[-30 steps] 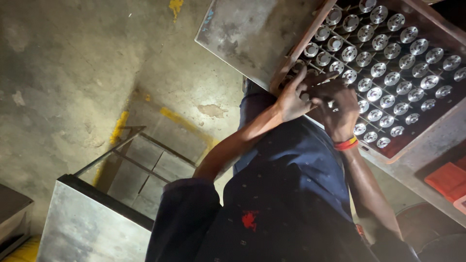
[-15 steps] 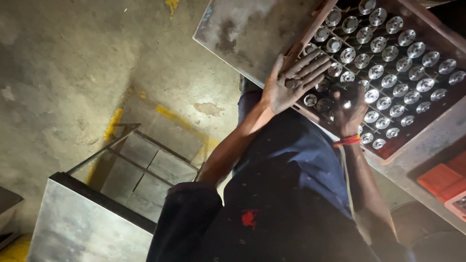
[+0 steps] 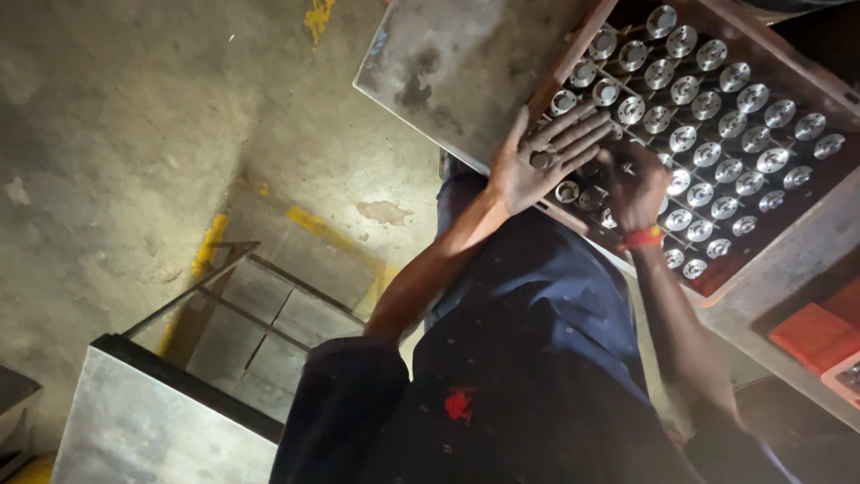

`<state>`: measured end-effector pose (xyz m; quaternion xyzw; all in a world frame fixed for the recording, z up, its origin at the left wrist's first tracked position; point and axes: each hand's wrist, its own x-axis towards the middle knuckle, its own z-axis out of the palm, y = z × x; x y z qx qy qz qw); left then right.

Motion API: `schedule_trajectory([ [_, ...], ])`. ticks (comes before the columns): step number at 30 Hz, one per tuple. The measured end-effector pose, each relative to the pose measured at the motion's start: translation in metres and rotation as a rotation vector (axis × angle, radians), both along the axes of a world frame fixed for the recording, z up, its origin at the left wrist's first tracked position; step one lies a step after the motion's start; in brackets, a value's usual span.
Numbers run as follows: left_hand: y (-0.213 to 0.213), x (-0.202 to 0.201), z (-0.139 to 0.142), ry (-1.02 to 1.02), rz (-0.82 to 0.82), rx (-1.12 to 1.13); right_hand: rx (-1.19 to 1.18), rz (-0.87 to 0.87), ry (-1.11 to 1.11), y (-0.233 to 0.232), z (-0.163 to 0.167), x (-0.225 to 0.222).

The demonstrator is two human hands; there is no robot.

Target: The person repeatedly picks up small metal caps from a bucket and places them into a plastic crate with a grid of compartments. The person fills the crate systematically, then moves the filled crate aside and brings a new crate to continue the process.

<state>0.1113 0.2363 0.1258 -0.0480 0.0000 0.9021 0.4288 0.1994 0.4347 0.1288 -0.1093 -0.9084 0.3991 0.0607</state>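
Both hands are at the near-left corner of the tray. Left hand (image 3: 542, 157) is laid flat with its fingers (image 3: 582, 130) spread wide across a few of the round metal parts (image 3: 708, 152), and one small part seems to be trapped under the palm side, though that can't be confirmed. Right hand (image 3: 636, 184) is curled over the parts just beside it, knuckles up; whether something is pinched in it cannot be told, since the fingertips are hidden. A red wristband (image 3: 643, 237) is worn on that wrist.

Those shiny flanged discs are seated in neat rows inside a reddish-brown gridded tray (image 3: 573, 49), one per cell, and most cells look filled. The tray is carried on a grey metal table (image 3: 448, 63), with its left edge touching the bare steel sheet.

To get this step done well, the flat hand is probably best kept light, so the seated pieces get held down without neighbours being knocked out of their cells, and each disc should be dropped square into its pocket rather than tilted.

Further out, an orange block (image 3: 811, 336) is seen at the right edge, a steel box with dividers (image 3: 242, 314) stands on the concrete floor (image 3: 116, 134), and worn yellow paint marks (image 3: 210, 242) are visible nearby.
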Motion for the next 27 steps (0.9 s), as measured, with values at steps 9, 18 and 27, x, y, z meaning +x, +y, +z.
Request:
schedule_trajectory([
  [9, 0.025, 0.019, -0.011, 0.094, -0.102, -0.231, 0.153, 0.185, 0.128, -0.056, 0.073, 0.001],
  [18, 0.026, 0.027, -0.035, 0.067, -0.081, -0.059, -0.119, 0.113, 0.181, -0.057, 0.068, 0.013],
  [27, 0.005, 0.004, -0.033, -0.085, 0.097, -0.026, 0.181, -0.088, 0.153, 0.024, -0.032, 0.004],
])
